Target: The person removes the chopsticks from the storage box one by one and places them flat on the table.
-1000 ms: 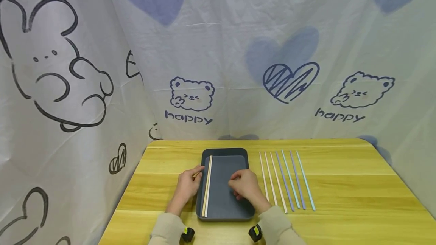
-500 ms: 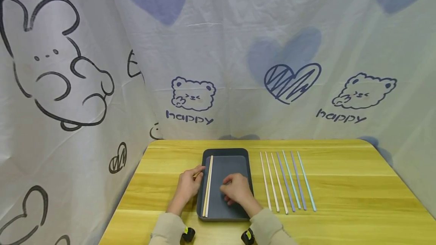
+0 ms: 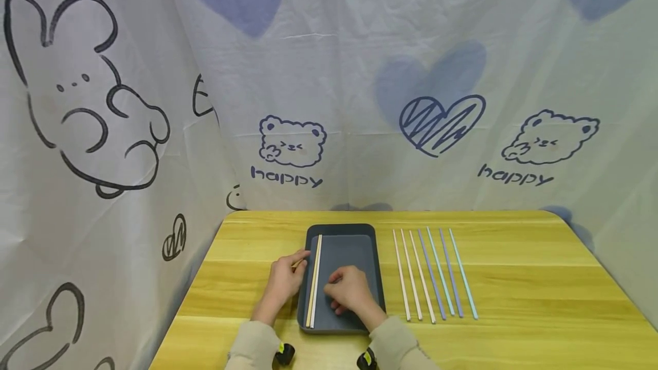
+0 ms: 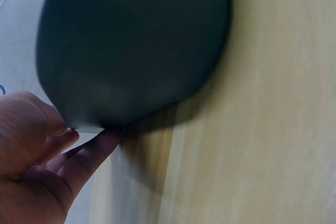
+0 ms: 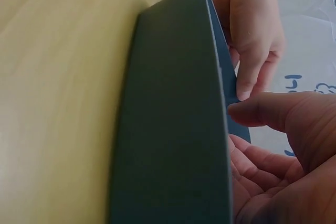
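A dark grey rectangular tray (image 3: 340,244) stands on the table. My left hand (image 3: 284,280) grips its left edge, thumb and fingers at the wall, as the left wrist view also shows. Inside along the left side lie two chopsticks, a yellowish one (image 3: 311,296) and a whitish one (image 3: 316,284), side by side lengthwise. My right hand (image 3: 352,290) hovers over the middle of the tray, fingers loosely curled, just right of the chopsticks. Nothing shows between its thumb and fingers; in the right wrist view the tray wall (image 5: 173,108) hides part of the fingertips.
Right of the tray several chopsticks lie in a spaced row on the wooden table (image 3: 540,278): pale pinkish ones (image 3: 414,270), purple ones (image 3: 450,273) and light blue ones (image 3: 463,273). A white printed cloth (image 3: 360,164) hangs behind and at the sides.
My right hand has moved left over the tray, from its right half toward the two chopsticks. My left hand has stayed at the tray's edge.
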Tool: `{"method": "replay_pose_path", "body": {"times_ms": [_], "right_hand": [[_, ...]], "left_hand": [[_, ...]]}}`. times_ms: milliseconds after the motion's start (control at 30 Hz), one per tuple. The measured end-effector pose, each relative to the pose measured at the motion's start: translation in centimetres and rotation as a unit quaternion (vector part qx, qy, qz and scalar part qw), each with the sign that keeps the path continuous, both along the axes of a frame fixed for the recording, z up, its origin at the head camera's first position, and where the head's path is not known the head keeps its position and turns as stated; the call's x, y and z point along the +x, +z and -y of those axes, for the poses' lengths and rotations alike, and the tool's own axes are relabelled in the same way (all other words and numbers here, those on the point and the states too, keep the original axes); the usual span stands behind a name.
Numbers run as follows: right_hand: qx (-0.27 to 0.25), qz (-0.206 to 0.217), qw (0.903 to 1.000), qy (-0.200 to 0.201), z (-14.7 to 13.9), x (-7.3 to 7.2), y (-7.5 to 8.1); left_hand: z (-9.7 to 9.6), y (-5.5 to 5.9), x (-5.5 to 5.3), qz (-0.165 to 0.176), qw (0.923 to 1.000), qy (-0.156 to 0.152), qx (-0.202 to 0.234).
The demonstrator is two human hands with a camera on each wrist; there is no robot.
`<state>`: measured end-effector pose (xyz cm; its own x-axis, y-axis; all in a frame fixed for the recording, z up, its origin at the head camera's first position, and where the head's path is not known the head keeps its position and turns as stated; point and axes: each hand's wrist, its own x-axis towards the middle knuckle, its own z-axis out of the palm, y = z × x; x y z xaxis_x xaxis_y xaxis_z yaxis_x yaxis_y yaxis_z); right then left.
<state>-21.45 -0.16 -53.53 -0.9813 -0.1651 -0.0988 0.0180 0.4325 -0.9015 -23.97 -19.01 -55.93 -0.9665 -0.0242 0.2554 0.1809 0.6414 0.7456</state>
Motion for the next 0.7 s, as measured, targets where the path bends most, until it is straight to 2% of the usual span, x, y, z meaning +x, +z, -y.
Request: {"method": "replay_pose_path", "body": {"times_ms": [433, 700], "right_hand": [[-0.002, -0.023, 0.9996, 0.015, 1.5, 0.9, -1.7], [0.007, -0.028, 0.9993, 0.024, 2.0, 0.8, -1.9]], "left_hand": [[0.0, -0.3, 0.0, 0.01, 0.9999, 0.004, -0.005], [0.0, -0.1, -0.2, 0.009, 0.9999, 0.005, -0.006]]}}
